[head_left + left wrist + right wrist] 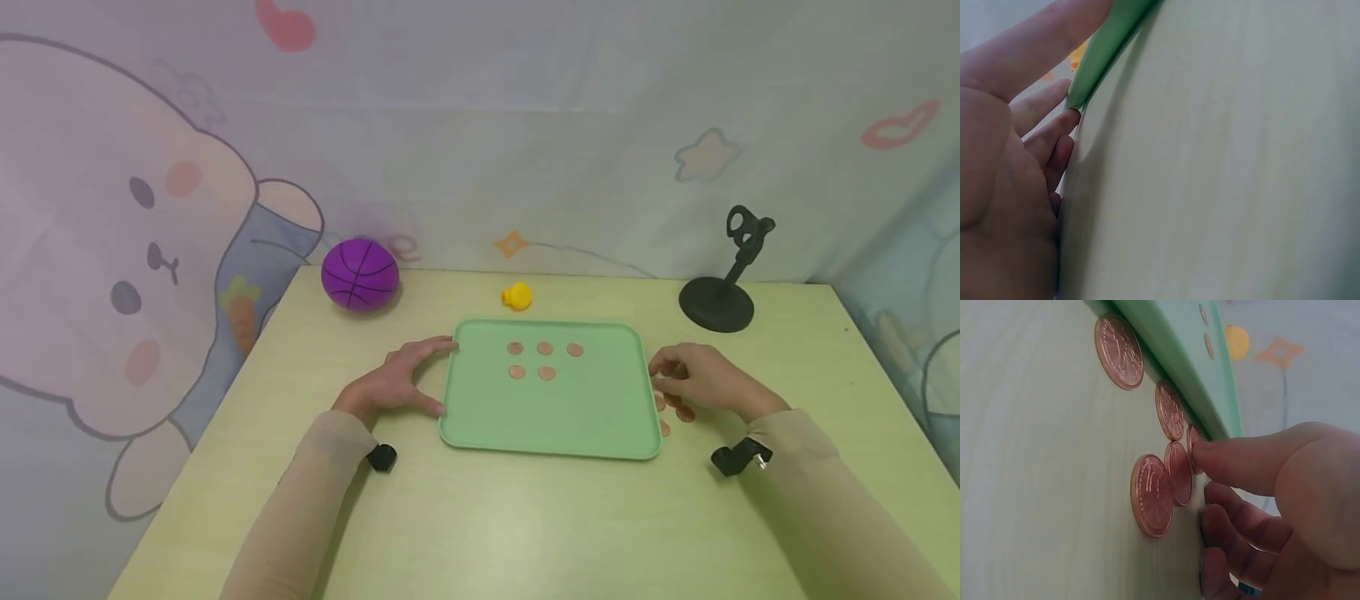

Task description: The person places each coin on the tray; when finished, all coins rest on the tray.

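While loose coins lie on the table: read the tray as your clock face, as seen in the head view; find these coins just outside its rim, between three and four o'clock. The right wrist view shows five, lying flat.
Coin pick-up: the step in hand appears to be lifting one coin. Slide it clear of its neighbours, tip its edge up with a fingertip, then pinch it by opposite edges. Do not press on the face; a thin coin will probably skid.
Right hand: at three o'clock, held narrow, fingers curled, thumb tip at a coin beside the rim. You cannot tell from these views whether that coin is pinched or only touched.
Tray coins: five, spaced apart in two rows, from about ten to one o'clock.
Left hand: at nine o'clock, spread wide, thumb and fingertips against the tray's edge. Steady the tray lightly, lest the tray coins shift.
Far table: purple ball at ten o'clock, yellow object at eleven, black stand at two.
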### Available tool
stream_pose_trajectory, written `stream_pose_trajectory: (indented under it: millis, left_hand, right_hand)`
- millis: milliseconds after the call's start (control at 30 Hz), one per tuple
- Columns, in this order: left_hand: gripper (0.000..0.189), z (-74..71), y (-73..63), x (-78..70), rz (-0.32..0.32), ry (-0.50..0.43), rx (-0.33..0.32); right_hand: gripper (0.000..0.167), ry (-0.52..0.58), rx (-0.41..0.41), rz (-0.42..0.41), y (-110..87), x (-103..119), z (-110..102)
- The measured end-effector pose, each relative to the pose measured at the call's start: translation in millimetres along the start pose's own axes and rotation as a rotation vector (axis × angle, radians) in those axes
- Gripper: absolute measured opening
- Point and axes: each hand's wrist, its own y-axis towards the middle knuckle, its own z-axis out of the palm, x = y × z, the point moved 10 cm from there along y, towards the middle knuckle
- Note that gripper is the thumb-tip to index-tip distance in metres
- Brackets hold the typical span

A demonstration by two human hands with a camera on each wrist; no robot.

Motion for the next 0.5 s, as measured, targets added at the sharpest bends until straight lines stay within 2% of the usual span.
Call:
stream_pose_trajectory:
  millis: [233,500]
  left_hand:
    - [0.107,3.2,-1.0,0.5,0.002,-0.007,0.003]
    - [0.106,0.0,-0.4,0.3,0.018,0.008,-0.004]
  right_hand:
    - [0.012,-0.023,0.005,-0.001,-1.5,1.0,-2.0]
    - [0.014,-0.005,0.012,0.000,-1.0,4.9,-3.9]
